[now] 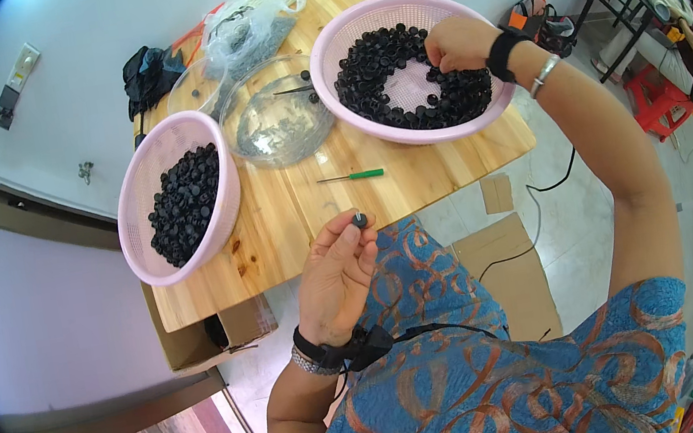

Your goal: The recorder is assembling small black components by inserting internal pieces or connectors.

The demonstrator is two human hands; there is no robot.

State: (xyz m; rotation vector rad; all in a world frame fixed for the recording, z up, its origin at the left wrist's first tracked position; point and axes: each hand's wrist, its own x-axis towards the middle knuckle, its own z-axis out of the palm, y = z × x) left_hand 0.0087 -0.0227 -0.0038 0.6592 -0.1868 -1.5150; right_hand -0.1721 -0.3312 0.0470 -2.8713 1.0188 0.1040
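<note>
Knob (pixel 360 222) sits at the tips of your left hand (pixel 337 282), pinched between thumb and fingers, with a small pale bit showing at its top. That hand is narrow around it, palm turned partly up, and appears against the near edge of the bench (pixel 455 166).

Your right hand (pixel 462 45) reaches to the far right, over the right basket (pixel 429 137). Its fingers are curled down at the black pieces (pixel 376 55), which ring a bare patch of the pink basket floor. You have the closest of them right beside the fingertips; whether any is gripped there, you cannot tell, since the fingers hide it.

Just beyond the knob, on the far side of your left hand, a screwdriver (pixel 366 175) lies on the wood, its green handle pointing right and its thin shaft left. Farther off, between the two baskets, is a clear tray (pixel 268 143), with dark tweezers (pixel 292 91) at its right side. To the left of your left hand, well apart from it, the left basket (pixel 227 176) holds a heap of similar dark pieces (pixel 188 202).
</note>
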